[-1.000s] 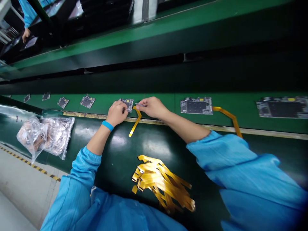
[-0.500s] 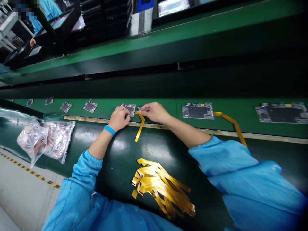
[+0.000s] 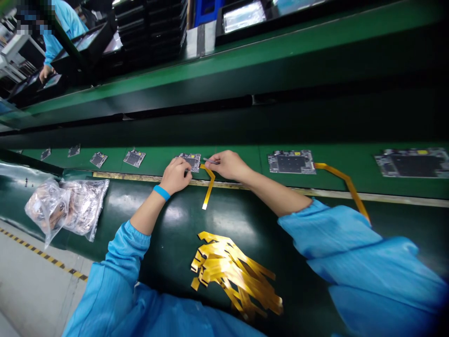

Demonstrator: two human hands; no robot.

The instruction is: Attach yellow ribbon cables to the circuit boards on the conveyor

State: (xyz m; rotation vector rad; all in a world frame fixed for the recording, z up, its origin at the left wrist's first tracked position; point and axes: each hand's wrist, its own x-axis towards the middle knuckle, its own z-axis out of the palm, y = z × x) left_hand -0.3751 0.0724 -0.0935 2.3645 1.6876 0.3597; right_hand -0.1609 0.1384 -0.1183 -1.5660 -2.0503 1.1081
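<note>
In the head view, a long green belt (image 3: 157, 154) runs from side to side, with a row of flat circuit boards on it. The person's left hand (image 3: 176, 176) is at the middle board (image 3: 193, 162). Its fingers are bent and cover the board's left part. I cannot tell if they pinch the board or just rest on it. A blue band (image 3: 162, 192) goes around the left wrist.

The right hand (image 3: 228, 164) pinches a thin grey tool (image 3: 211, 161) between the thumb and fingers. The tool's tip is near the right side of the middle board. A bent gold strip (image 3: 211, 181) starts at that same side and hangs over the belt's near edge. It is too small to tell if the strip is joined to the board.

To the right lies another board (image 3: 291, 162) with its own gold strip (image 3: 342, 177) at its right end. One more board (image 3: 410, 163) lies at the far right. Smaller-looking boards (image 3: 134, 158) lie along the belt to the left.

On the green table (image 3: 157, 252), close to the person, is a shiny messy pile of gold strips (image 3: 235, 271). Two clear plastic bags (image 3: 84, 206) sit together on the left. Up high, another person's hand (image 3: 46, 73) is by some black trays (image 3: 150, 28).
</note>
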